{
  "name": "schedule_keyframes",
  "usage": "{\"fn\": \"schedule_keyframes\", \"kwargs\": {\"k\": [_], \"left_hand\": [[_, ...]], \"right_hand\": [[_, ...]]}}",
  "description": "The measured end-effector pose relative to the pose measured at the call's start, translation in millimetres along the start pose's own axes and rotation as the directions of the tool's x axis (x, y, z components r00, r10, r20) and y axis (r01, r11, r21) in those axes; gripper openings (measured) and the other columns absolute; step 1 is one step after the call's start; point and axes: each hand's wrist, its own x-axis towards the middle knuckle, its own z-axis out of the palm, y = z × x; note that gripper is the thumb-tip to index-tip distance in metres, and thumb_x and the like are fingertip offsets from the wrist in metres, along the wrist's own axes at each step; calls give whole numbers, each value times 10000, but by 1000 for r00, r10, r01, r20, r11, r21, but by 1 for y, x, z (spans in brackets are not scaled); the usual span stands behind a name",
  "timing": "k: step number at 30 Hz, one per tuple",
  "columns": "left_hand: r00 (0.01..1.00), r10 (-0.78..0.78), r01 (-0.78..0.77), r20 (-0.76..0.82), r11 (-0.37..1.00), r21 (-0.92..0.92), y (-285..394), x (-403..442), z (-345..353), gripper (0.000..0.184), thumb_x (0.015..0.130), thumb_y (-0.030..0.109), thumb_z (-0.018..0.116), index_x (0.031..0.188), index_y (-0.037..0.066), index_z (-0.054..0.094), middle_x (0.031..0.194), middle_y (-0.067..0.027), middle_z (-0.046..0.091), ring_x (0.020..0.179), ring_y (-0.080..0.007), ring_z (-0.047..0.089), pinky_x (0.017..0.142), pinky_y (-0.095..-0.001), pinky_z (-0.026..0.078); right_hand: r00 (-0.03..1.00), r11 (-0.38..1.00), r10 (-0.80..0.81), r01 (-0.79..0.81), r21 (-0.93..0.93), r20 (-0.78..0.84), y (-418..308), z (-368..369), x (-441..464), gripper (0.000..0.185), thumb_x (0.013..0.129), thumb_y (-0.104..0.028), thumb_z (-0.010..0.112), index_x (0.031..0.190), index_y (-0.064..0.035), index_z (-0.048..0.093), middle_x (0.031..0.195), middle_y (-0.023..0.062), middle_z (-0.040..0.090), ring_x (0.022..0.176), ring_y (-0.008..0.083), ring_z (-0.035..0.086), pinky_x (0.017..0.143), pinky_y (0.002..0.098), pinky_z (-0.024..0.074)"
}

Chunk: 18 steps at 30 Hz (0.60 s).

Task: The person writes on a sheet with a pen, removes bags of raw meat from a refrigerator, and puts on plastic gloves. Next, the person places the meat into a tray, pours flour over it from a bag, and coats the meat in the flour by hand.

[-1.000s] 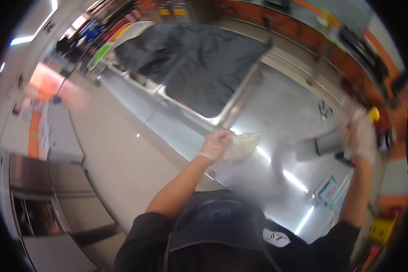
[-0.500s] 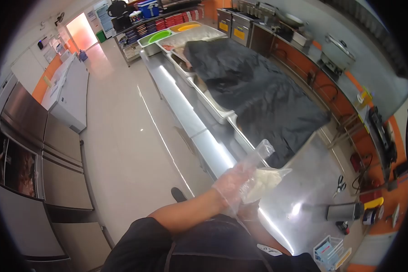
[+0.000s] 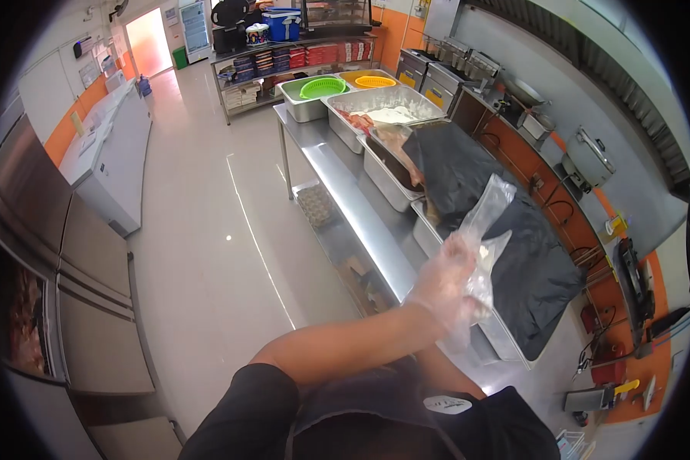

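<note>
My left hand (image 3: 446, 277), in a clear loose plastic glove, is closed around a clear plastic bag (image 3: 481, 285) with something white inside. A long strip of clear plastic (image 3: 491, 205) sticks up past the fingers; I cannot tell whether it is part of the bag or the glove. My right forearm (image 3: 446, 372) reaches up behind the left wrist, which hides the right hand. Beyond the bag, a black plastic sheet (image 3: 514, 253) covers much of the metal trays. An uncovered part of one tray (image 3: 395, 184) shows what looks like meat.
The steel table (image 3: 360, 207) runs away from me. At its far end stand a deep pan (image 3: 349, 136) with white powder and reddish pieces, a green basket (image 3: 322, 88) and an orange basket (image 3: 376, 81). Steel cabinets (image 3: 100, 322) line the left; a cleaver (image 3: 590, 399) lies at lower right.
The view has tilted up and moved along the table. My left hand and the bag have moved from the bare steel surface to over the near tray and black sheet.
</note>
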Motion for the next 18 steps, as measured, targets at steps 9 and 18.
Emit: {"fn": "schedule_keyframes", "kwargs": {"k": [9,18], "left_hand": [[981,193,-191,6,969,157,174,151,-37,128,1009,183,564,1131,145,552,833,53,466,682,-58,474,576,-243,439],[936,214,-351,281,634,689,368,318,-66,85,943,118,595,1022,94,576,889,-2,558,786,-106,568,720,-271,512]], "right_hand": [[973,996,50,-31,86,-223,6,139,183,769,716,-130,785,1391,-20,432,1267,201,548,1092,358,594,923,451,504],[891,971,-127,22,-238,-435,45,204,374,744,691,-91,784,1359,-11,467,1233,204,585,1044,375,620,920,454,505]]}}
